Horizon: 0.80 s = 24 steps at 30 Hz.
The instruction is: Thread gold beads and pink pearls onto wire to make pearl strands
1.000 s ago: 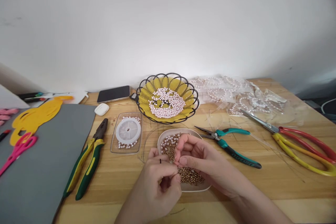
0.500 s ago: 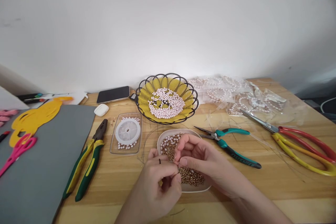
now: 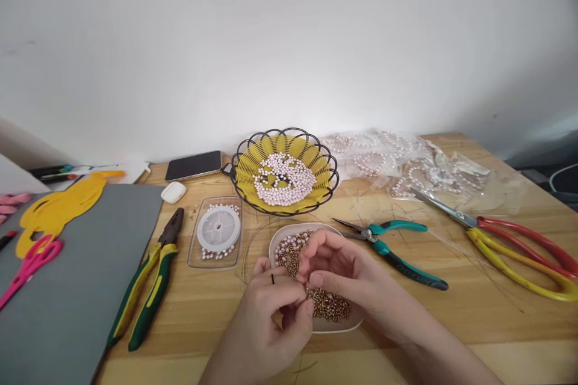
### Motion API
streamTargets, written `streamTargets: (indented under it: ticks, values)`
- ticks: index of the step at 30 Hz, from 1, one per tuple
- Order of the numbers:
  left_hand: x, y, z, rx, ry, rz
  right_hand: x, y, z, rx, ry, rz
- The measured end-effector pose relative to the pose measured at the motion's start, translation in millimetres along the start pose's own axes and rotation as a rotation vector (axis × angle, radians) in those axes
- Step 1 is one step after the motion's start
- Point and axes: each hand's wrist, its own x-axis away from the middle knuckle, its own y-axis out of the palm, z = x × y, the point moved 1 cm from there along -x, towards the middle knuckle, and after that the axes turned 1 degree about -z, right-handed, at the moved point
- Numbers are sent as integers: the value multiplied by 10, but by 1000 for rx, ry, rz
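Observation:
My left hand [image 3: 275, 319] is closed in a pinch, thumb against forefinger, over the near left side of a white tray [image 3: 316, 332]. Copper-brown beads [image 3: 332, 307] and pinkish pearl beads [image 3: 291, 245] fill that tray. My right hand [image 3: 341, 267] curves in from the other side, its fingertips closed and almost meeting the left ones. Whatever lies between the fingertips is too small to make out. A dark band circles one left finger. Just beyond my right hand rest teal-handled long-nose pliers [image 3: 383, 240], jaws apart.
A yellow basket [image 3: 244, 162] of pink beads stands behind the tray. Left of it lie a thread spool [image 3: 218, 228] in a clear box, a phone [image 3: 194, 165], green-yellow pliers [image 3: 156, 280] and pink scissors [image 3: 34, 261]. Rightward are bagged pearl strands [image 3: 406, 162] and red-yellow scissors [image 3: 519, 246].
The view has shifted very slightly. Both hands keep nearly the same pose over the tray, fingertips close together; nothing else has visibly moved.

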Motion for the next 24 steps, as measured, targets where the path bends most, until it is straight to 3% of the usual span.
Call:
streamTargets:
  ticks: [15, 24]
  values:
    - [24, 5, -64, -3, -58, 36, 17, -11, 9, 83, -45, 21]
    - [16, 14, -102, 200, -173, 24, 4, 5, -12, 127, -61, 46]
